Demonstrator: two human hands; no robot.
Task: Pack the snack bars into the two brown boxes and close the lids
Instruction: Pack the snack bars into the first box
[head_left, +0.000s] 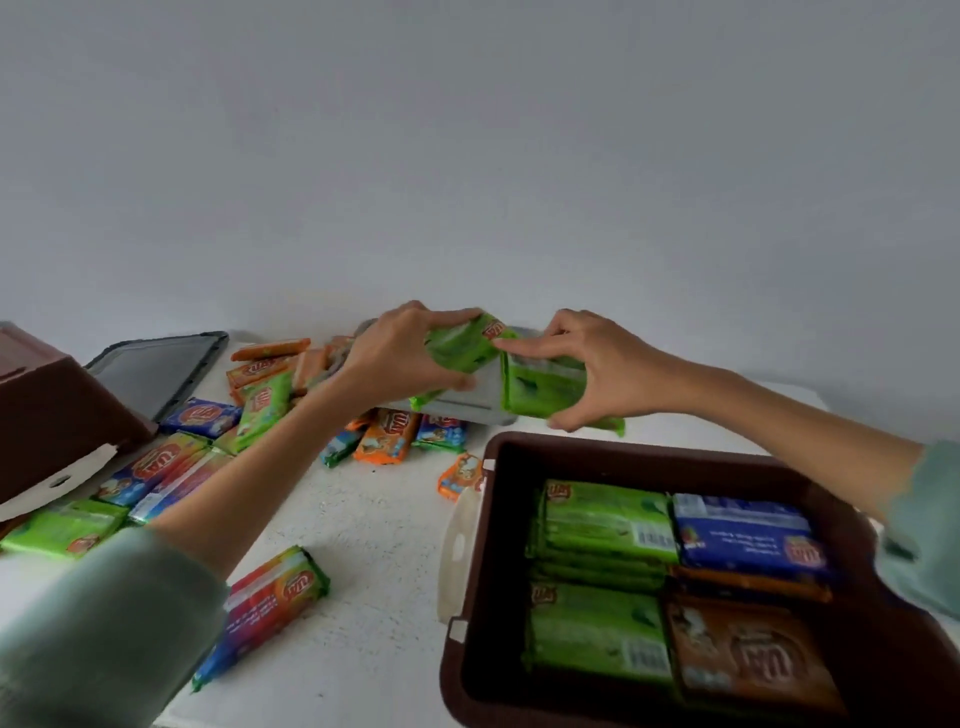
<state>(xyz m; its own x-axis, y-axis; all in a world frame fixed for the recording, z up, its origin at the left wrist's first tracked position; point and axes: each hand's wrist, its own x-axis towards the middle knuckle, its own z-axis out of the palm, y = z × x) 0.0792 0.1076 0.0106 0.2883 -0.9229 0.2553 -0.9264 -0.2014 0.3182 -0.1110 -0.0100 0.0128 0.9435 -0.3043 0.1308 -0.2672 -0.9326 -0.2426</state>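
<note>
Nearest, brown box (470, 597) holds stacked green, blue, apparently orange bars (605, 514).

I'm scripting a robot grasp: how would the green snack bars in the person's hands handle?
Green bars look light: left hand and right hand pinch several by fingertips. Glossy wrappers are probably slippery, and stacked bars may slide apart.

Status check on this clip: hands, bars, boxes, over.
Left hand and right hand each grip a green bar above the table. Near box open, partly filled. Second box at left. Loose bars remain scattered.
</note>
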